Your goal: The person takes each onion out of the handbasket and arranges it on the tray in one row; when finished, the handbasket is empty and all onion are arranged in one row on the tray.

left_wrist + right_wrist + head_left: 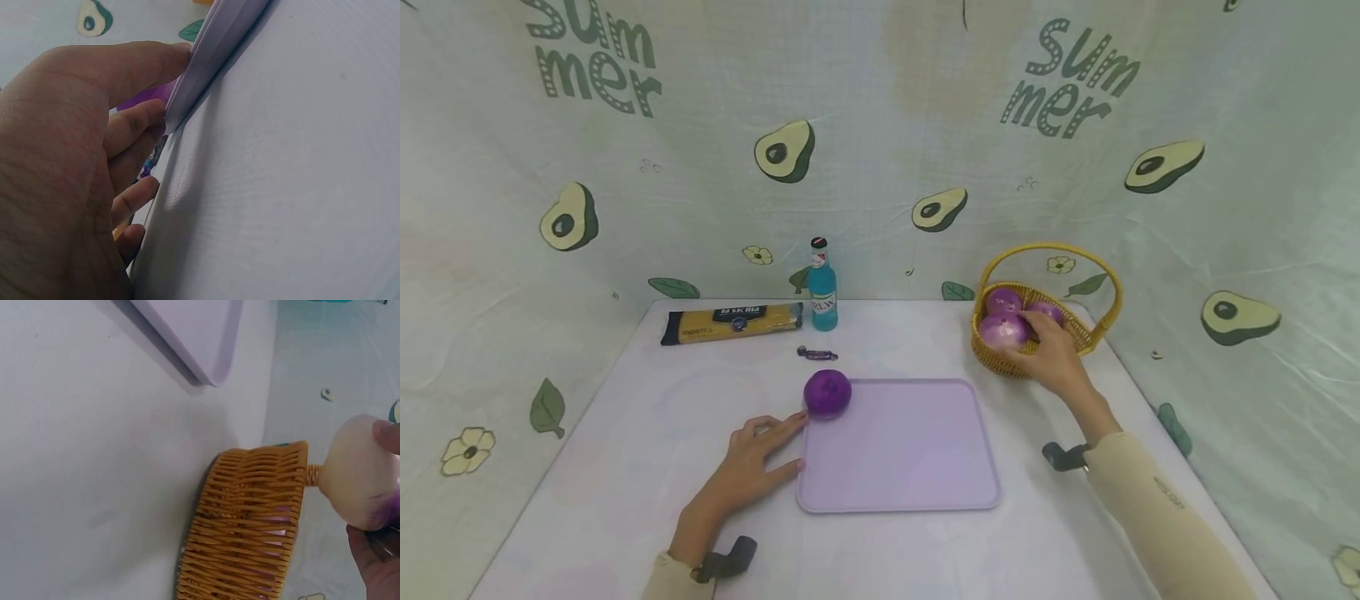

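Your right hand (1051,357) is at the right of centre in the head view, over the near rim of the yellow wicker basket (1093,333). Its fingers curl around a purple onion (1003,331), one of three in the basket. In the right wrist view, the same onion (359,473) appears pale with a purple base at the right edge of the frame, held just above the basket wall (250,519), with a fingertip on top and the palm below.

Your left hand (756,458) lies flat on the white surface (625,467), lower left of centre, fingers extended and relaxed. It grips nothing. The fingertips touch the left edge of the lilac tray (910,467); the left wrist view confirms the thumb and fingers against the tray rim (200,69).

A fourth purple onion (827,392) sits at the upper left corner of the tray, just beyond your left fingertips.

Toward the back of the surface stand a blue bottle (822,287), a spaghetti packet (730,322) to its left, and a small wrapped sweet (816,353) in front of the bottle.
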Tool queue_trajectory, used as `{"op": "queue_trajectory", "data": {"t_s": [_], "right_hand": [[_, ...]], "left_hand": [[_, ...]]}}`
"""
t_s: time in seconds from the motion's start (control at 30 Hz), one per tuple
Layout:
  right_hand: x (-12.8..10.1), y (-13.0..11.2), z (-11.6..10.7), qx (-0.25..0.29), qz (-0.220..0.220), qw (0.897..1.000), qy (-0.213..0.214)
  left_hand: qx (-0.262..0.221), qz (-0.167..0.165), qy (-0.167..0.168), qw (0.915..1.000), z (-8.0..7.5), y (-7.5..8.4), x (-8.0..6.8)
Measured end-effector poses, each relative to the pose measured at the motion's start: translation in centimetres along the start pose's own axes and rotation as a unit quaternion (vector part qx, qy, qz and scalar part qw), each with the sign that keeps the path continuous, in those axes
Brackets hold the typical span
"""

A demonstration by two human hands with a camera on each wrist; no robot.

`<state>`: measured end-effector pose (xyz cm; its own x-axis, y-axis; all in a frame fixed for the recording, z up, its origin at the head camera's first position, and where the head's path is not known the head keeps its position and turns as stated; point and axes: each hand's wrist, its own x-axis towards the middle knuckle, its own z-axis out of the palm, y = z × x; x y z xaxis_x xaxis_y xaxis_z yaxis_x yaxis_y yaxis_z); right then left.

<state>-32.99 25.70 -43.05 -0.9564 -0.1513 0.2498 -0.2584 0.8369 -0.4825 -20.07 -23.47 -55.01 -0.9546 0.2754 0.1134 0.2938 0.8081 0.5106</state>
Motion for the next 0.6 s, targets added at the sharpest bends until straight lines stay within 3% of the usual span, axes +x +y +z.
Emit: {"op": "queue_trajectory", "data": {"t_s": [0.33,0.6], "right_hand": [[-0.4,-1.5,1.0,0.013,-0.022,1.000,0.001],[-1.2,-2.8,2.1,0.030,-0.033,0.999,-0.007]], "left_hand": [[-0.002,-0.006,-0.002,1.0000,0.1,0.0,0.1],[-0.007,0.008,0.004,0.9999,0.0,-0.1,0.0]]}}
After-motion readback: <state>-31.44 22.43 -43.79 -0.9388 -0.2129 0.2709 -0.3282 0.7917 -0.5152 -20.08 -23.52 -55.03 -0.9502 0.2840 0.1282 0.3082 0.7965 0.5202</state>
